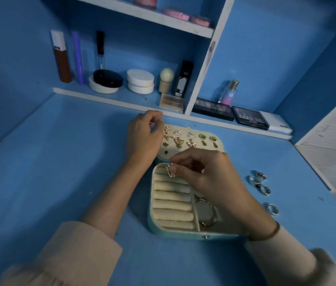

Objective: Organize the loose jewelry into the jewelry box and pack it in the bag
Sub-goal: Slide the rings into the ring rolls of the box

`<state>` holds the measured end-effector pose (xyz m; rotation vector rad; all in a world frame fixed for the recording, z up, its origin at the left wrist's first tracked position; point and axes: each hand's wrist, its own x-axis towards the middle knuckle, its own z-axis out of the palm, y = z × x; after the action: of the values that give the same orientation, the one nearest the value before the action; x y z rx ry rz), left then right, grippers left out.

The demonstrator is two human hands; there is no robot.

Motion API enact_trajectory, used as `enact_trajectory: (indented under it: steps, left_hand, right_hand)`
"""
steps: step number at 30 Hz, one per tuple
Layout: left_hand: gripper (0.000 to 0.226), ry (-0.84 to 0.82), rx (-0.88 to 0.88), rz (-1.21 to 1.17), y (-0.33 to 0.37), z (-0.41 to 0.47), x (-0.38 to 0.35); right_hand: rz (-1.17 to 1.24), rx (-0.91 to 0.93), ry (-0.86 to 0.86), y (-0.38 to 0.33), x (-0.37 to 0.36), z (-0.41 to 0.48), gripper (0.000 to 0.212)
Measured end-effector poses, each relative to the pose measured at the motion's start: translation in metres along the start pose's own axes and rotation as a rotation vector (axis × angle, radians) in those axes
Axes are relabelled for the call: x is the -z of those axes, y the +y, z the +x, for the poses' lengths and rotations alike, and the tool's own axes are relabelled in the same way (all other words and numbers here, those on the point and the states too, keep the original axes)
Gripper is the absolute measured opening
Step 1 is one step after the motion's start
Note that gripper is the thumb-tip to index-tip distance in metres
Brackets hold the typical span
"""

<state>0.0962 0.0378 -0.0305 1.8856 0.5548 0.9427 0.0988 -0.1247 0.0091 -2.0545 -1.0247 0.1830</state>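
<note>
Fingers (pixel 174 168) of right hand (pixel 208 174) are pinching small gold ring (pixel 169 173) by its band, seemingly light and slippery; left hand's (pixel 144 139) hold is unclear.

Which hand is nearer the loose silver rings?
Right. Right hand: over the cream-lined jewelry box, beside the silver rings. Left hand: farther, at the box lid.

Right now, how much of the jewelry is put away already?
Done: earrings sit pinned in the jewelry box lid, and a bracelet lies in the side compartment. In hand: the right hand pinches a gold piece over the ring rolls. Left: silver rings lie loose on the table, the box is open, and no bag shows.
</note>
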Motion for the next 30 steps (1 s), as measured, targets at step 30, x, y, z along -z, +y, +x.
enact_trajectory:
  steps: [30]
  left_hand:
    - [0.026,-0.043,0.04,0.027,0.004,-0.002,-0.003]
  right_hand:
    - [-0.227,0.365,0.201,0.011,-0.013,-0.014,0.009]
